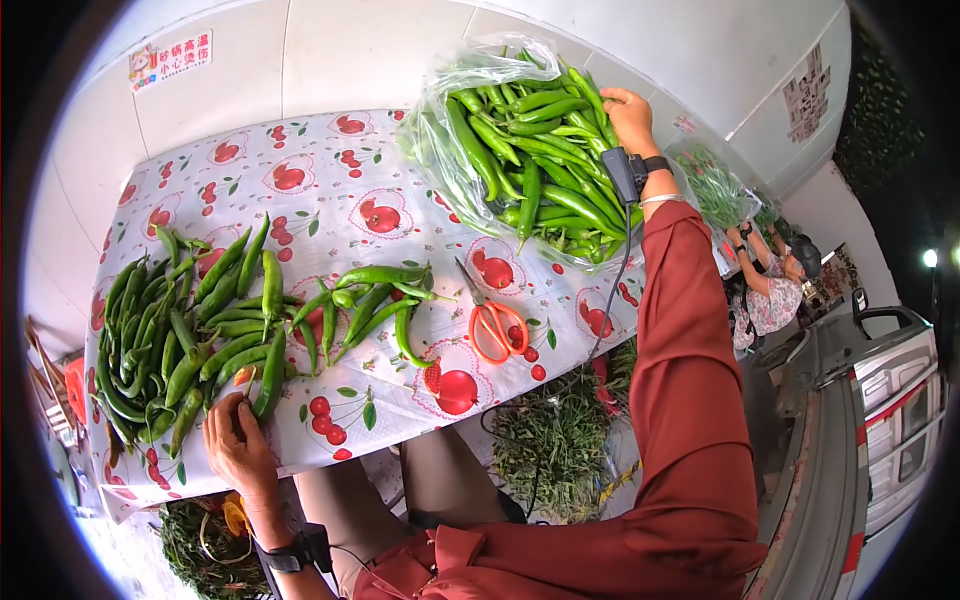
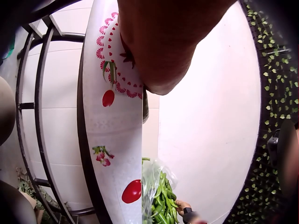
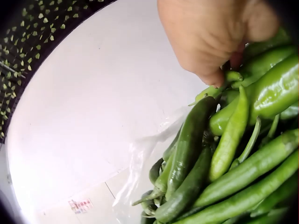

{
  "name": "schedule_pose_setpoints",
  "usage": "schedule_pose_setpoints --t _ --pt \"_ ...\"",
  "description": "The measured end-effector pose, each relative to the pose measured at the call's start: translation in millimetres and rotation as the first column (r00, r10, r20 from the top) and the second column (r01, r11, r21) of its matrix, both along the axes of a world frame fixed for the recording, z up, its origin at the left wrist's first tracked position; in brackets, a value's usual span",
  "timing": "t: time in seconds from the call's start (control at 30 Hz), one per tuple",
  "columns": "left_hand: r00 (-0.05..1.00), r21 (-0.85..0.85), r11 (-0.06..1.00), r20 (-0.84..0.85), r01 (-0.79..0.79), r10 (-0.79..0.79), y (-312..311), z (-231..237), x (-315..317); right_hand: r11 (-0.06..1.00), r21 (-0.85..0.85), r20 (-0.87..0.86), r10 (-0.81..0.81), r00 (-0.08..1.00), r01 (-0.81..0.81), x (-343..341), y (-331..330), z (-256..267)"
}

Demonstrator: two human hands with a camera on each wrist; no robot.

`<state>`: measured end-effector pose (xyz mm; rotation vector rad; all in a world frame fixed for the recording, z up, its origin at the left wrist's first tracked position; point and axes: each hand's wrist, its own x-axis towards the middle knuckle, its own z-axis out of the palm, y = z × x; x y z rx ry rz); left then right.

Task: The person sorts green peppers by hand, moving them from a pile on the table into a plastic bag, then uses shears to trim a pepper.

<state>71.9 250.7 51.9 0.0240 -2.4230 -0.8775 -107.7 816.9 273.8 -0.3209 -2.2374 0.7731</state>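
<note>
At the far side of the table, my right hand point(image 1: 630, 118) reaches into a clear plastic bag point(image 1: 428, 140) heaped with long green peppers point(image 1: 550, 150). Up close in the right wrist view, its curled fingers point(image 3: 212, 77) pinch a green pepper among the others, partly hidden under the hand. My left hand point(image 1: 240, 452) rests at the near table edge with loosely bent fingers and nothing visible in them. Right by those fingertips lie a pepper with a reddish-orange tip point(image 1: 243, 376) and a large pile of green peppers point(image 1: 150, 340).
Orange-handled scissors point(image 1: 497, 325) lie on the cherry-print tablecloth point(image 1: 300, 220), right of a smaller group of peppers point(image 1: 375, 300). A cable point(image 1: 622, 270) runs down from my right wrist. Heaps of greenery point(image 1: 550, 450) sit below the table. Another person point(image 1: 770, 295) is at the right.
</note>
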Motion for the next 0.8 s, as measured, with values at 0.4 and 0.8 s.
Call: schedule_pose_setpoints --t 0.4,0.8 --pt "1.0 0.002 1.0 -0.023 -0.01 0.01 -1 -3 0 0.993 -0.098 -0.232 0.037 0.972 -0.061 8 -6 27" --pt "1.0 -0.003 1.0 -0.022 -0.003 0.002 -1 -3 -3 0.965 0.255 -0.166 -0.025 0.986 0.067 -18 2 -11"
